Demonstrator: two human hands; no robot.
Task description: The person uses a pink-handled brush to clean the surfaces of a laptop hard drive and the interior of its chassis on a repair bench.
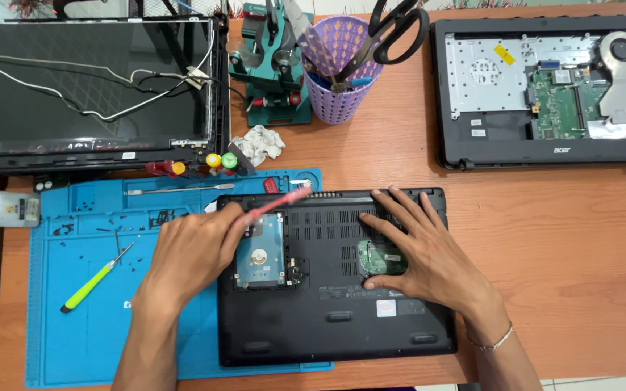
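A black laptop [331, 329] lies bottom-up, partly on a blue work mat [74, 333]. Its covers are off, showing a silver hard drive [261, 253] and a green memory board [382, 257]. My left hand [193, 253] is closed around a thin red-handled tool [280, 199], whose tip points to the laptop's far edge, above the hard drive. My right hand [418, 250] rests flat and spread on the laptop's right half, beside the memory board.
A yellow-green screwdriver [96, 279] and several loose screws lie on the mat. A detached screen panel [88, 87] sits far left, another opened laptop [545, 87] far right, a purple tool basket [338, 65] with scissors and a green clamp [273, 65] between.
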